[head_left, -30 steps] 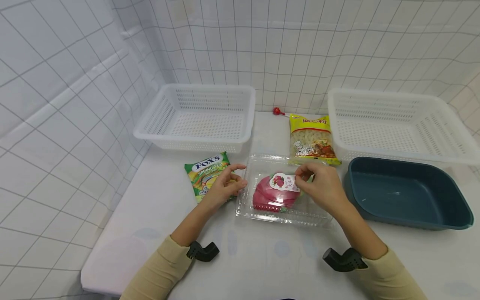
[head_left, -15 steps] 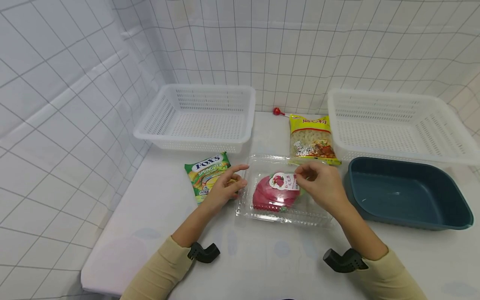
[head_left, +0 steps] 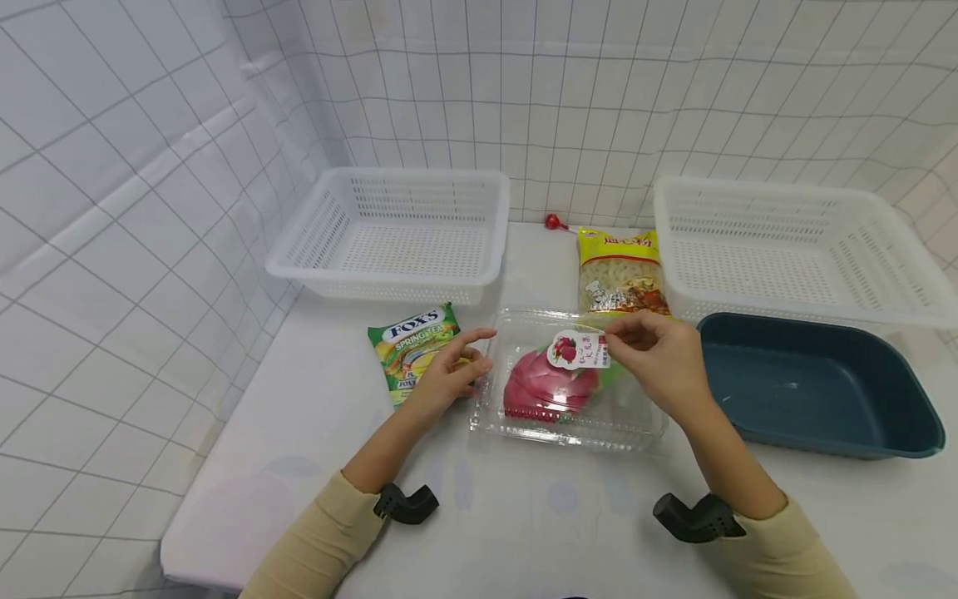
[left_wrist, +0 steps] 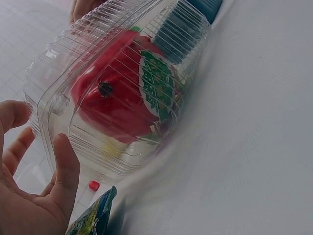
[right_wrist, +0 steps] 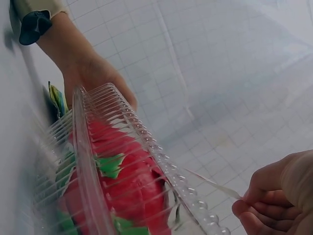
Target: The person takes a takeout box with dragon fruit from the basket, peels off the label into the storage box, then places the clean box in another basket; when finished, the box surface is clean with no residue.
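Observation:
A clear plastic clamshell box (head_left: 569,438) lies in front of me, with a red dragon fruit (head_left: 546,389) visible inside. My left hand (head_left: 447,378) holds the box at its left side, thumb and fingers at the edge. The right hand (head_left: 666,362) pinches the right end of a white label (head_left: 580,349) with a dragon fruit picture, over the lid. In the right wrist view, the label (right_wrist: 215,184) stretches up from the lid to the fingertips. Beside the left hand, partly behind it, lies a green Fox's candy bag (head_left: 412,345).
White mesh baskets stand at the back left (head_left: 389,279) and back right (head_left: 808,312). A dark blue tub (head_left: 823,449) is at the right, near the right hand. A yellow pasta bag (head_left: 621,270) and a red lollipop (head_left: 552,222) lie behind the box.
My right hand has moved slightly right and up, lifting the label's end away from the lid. The left hand and the box have stayed nearly still.

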The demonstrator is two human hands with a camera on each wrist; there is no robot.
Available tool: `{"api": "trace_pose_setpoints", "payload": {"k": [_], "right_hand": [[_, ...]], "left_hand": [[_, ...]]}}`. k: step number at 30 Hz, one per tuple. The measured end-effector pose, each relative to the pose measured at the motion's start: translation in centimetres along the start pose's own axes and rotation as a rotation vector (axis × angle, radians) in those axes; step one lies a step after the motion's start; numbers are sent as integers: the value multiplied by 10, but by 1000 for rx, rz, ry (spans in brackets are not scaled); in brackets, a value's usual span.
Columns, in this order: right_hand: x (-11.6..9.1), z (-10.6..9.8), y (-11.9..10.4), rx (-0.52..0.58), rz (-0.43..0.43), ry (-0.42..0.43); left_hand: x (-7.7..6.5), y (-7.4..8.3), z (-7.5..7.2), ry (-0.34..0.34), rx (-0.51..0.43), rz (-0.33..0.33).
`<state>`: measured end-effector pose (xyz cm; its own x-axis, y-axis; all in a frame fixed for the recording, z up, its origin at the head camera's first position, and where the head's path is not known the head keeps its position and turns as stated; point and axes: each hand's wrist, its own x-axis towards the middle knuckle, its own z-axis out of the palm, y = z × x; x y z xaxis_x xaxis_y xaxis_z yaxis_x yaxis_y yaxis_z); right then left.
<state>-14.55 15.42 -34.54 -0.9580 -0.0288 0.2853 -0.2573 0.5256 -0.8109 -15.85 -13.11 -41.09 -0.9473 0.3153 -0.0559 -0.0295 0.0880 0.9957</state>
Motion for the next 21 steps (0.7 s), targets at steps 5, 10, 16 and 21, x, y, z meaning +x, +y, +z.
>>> {"api": "trace_pose_setpoints", "payload": {"k": [5,10,16,21], "right_hand": [[1,-7,1,3,18,-2],[3,-17,1,11,45,-16],[5,-32,9,37,75,-1],[3,-42,19,50,117,-5]], "left_hand": [[0,-1,0,-3,-6,6],[0,-1,0,-6,-13,2],[1,-1,0,-10,-15,4],[1,-3,-1,-4,-4,0]]}}
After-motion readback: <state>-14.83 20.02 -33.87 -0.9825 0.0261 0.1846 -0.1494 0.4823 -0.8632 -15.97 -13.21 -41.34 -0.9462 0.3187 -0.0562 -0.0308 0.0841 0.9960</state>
